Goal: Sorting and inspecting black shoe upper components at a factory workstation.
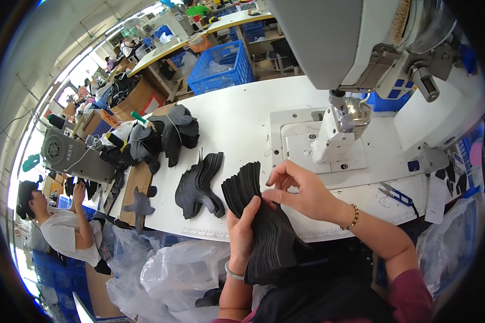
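Observation:
My left hand (242, 231) is closed round a thick stack of black shoe-upper-like cut pieces (272, 237), its thumb lying on the stack's side. The pieces' upper ends fan out into many thin layers. Beside the stack's right edge is my right hand (310, 196), fingers curled but apart; a fingertip touches the edge, and no piece shows gripped in it. A second pile of dark grey pieces (196, 188) lies on the white table (231, 118) to the left. Farther back are tied bundles of similar pieces (178, 132).
A sewing machine (342, 129) stands at the right, its head overhanging the table. Blue-handled thread snips (397, 195) lie near the right edge. Clear plastic bags (178, 269) hang below the front edge. A blue crate (221, 67) stands beyond the table; a co-worker (64, 226) is at the left.

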Available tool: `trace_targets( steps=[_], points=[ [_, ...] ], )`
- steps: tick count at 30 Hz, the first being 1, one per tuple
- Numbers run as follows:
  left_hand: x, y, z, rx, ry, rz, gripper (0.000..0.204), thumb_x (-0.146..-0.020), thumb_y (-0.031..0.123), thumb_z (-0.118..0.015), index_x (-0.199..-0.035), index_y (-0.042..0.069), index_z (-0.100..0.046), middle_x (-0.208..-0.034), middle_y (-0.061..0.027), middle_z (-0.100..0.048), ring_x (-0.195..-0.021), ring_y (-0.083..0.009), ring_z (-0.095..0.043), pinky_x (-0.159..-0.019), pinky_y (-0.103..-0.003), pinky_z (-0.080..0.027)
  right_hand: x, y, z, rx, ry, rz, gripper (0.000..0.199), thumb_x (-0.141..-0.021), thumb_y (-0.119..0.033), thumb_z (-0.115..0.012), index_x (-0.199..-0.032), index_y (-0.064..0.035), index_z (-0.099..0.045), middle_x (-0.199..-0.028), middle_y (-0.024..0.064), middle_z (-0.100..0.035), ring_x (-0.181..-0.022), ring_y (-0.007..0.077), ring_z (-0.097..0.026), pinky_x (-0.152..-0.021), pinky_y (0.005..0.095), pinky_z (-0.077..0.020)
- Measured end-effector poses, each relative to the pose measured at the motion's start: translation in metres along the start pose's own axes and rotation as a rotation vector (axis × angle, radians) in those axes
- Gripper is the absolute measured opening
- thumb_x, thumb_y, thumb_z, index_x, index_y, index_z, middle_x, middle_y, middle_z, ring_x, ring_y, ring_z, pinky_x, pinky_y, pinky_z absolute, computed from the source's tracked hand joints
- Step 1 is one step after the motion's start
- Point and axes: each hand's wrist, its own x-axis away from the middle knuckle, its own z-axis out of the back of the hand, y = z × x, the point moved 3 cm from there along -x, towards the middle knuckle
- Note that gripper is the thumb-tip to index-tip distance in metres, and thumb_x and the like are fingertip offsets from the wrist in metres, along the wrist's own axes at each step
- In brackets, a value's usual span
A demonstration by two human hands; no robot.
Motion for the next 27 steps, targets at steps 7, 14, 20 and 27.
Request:
trace_targets(
  steps=[7,14,20,27],
  points=[
    [-0.006,-0.026,-0.017,-0.088,-0.157,0.023,0.022,-0.087,0.010,-0.059,-0.105,-0.003,-0.057,-0.087,-0.0081,-0.063,-0.078,-0.0135,-0.060,-0.069,-0.025,-0.049,0.019,0.024,0.013,-0.410,0.046,-0.230,0.019,-0.086,-0.006,-0.063,-0.096,-0.0023,-0.047,-0.088,0.0037,-0.051,-0.076,0.0096,-0.054,-0.068,0.0234,-0.0475],
    [-0.009,-0.039,-0.017,-0.116,-0.096,0.044,0.021,-0.090,0.011,-0.056,-0.107,-0.002,-0.057,-0.090,-0.0066,-0.062,-0.080,-0.0122,-0.059,-0.070,-0.025,-0.049,0.025,0.026,0.018,-0.378,0.135,-0.096,0.025,-0.087,-0.002,-0.059,-0.110,-0.0005,-0.050,-0.091,0.0042,-0.053,-0.080,0.0093,-0.055,-0.071,0.0237,-0.0487],
    [-0.014,-0.040,-0.019,-0.198,-0.041,-0.037,0.023,-0.091,0.012,-0.055,-0.109,-0.002,-0.055,-0.092,-0.0068,-0.062,-0.080,-0.0115,-0.059,-0.071,-0.024,-0.048,0.023,0.036,0.020,-0.171,0.189,-0.040,0.019,-0.087,-0.012,-0.062,-0.101,0.0004,-0.058,-0.085,0.0032,-0.057,-0.071,0.0084,-0.056,-0.066,0.0221,-0.0470],
    [-0.014,-0.041,-0.019,-0.120,-0.091,0.032,0.024,-0.091,0.012,-0.057,-0.109,-0.002,-0.056,-0.096,-0.0055,-0.062,-0.084,-0.0099,-0.058,-0.073,-0.023,-0.047,0.023,0.031,0.018,-0.331,0.248,-0.081,0.020,-0.087,-0.009,-0.059,-0.107,-0.0036,-0.060,-0.084,0.0027,-0.055,-0.070,0.0077,-0.054,-0.067,0.0222,-0.0464]
  ],
)
